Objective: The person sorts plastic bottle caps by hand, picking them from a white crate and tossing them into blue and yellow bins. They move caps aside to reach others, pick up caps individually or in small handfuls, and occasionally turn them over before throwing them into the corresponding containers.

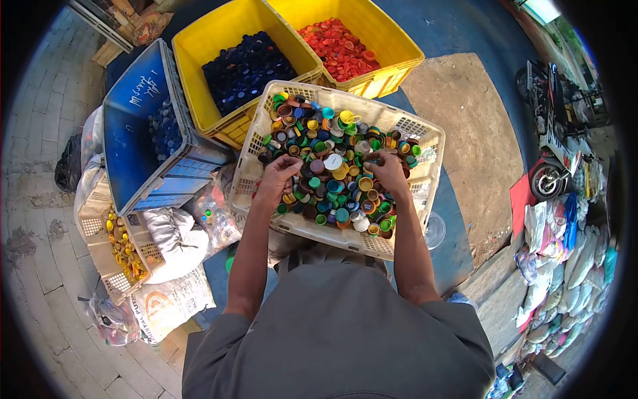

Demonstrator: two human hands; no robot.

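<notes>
Head view, loose caps (333,162), beneath fingers (287,161)

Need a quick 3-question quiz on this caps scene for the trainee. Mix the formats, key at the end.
1. What colour are the caps in the right-hand yellow bin?
a) green
b) red-orange
c) white

2. True or false: the left hand is inside the right-hand yellow bin.

3. Fill in: in the picture, the yellow caps lie just below the ____ bin.

Key:
1. b: it holds red-orange caps.
2. False: it is over the mixed caps in the pale crate.
3. Blue: the blue bin is directly above them in the picture.
</notes>
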